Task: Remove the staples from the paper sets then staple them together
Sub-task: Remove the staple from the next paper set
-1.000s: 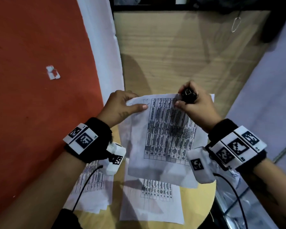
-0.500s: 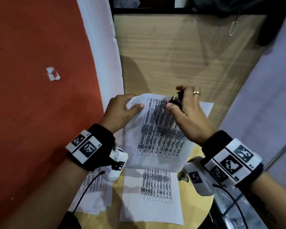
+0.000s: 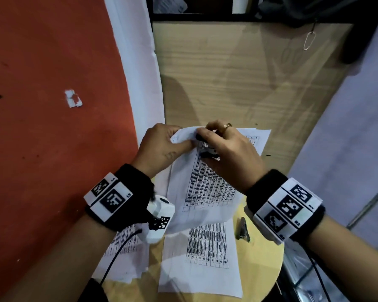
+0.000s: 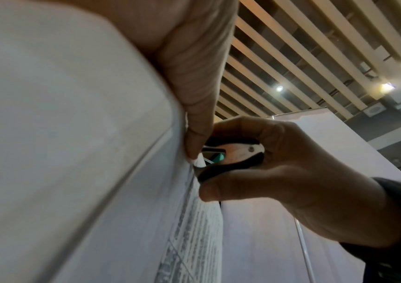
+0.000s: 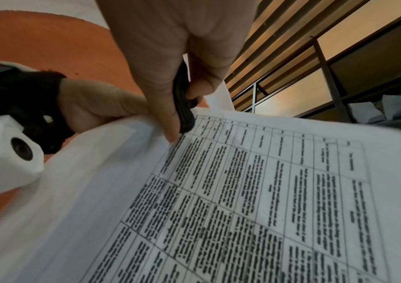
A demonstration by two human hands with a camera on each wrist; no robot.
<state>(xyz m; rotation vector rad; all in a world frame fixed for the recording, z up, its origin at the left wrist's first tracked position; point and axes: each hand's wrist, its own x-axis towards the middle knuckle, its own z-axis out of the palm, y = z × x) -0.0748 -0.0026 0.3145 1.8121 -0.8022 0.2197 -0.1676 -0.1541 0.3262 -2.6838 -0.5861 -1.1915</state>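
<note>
My left hand pinches the top left corner of a printed paper set and holds it lifted off the table. My right hand grips a black staple remover, whose tip is against that same corner, right beside my left thumb. In the left wrist view the staple remover sits between my right thumb and fingers, its metal claws at the paper's edge. From the right wrist, the staple remover meets the sheet near the table's header row. No staple can be made out.
Two more paper sets lie on the round wooden table: one under the lifted sheet, one at the left edge. A small dark metal tool lies by my right wrist. An orange wall is at left.
My right hand carried the staple remover left to the corner pinched by my left hand. The paper's top corner has curled upward and both hands now meet there.
</note>
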